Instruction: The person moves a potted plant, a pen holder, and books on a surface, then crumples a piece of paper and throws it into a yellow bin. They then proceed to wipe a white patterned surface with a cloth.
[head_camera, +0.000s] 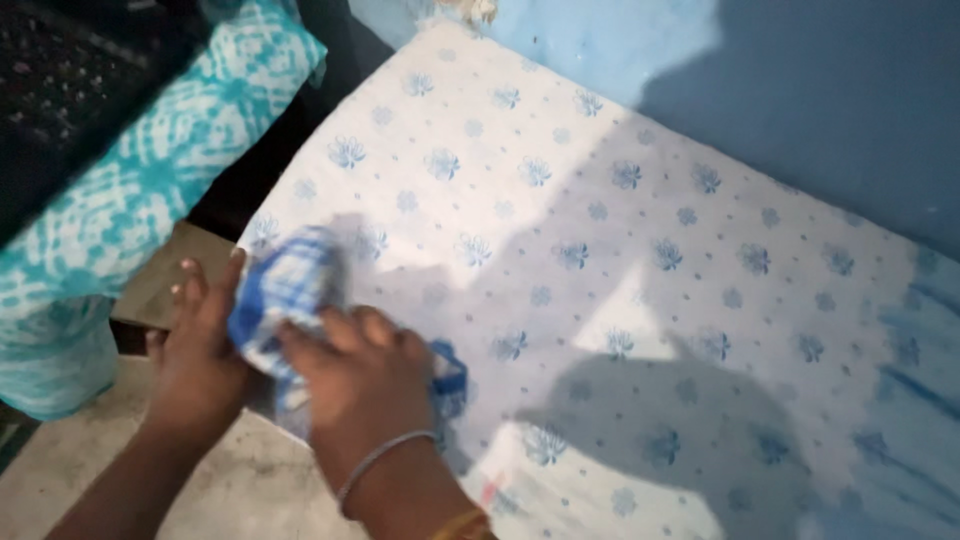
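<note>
Blue-painted wall (820, 90) stood behind a mattress (640, 250) covered in white sheeting printed with small blue flowers. Fingers (335, 335) of the right hand (365, 385) were curled down over a blue-and-white checked cloth (285, 290), pressing it against the near corner of the mattress; a thin metal bangle (385, 460) circled that wrist. Fingers (190, 285) of the left hand (200, 350) lay extended along the cloth's outer side, cupping its bunched edge rather than closing round it. The cloth was blurred, so its folds could not be made out. Beyond the left fingers, a turquoise tie-dyed fabric (130, 190) hung over a dark object. Below both wrists lay a pale concrete floor (220, 490). Shadows fell across the sheet past the right knuckles. Judged from the grip, the step in hand was gathering or rubbing the cloth at the mattress corner; any following move would call for a firm hold from both hands.
</note>
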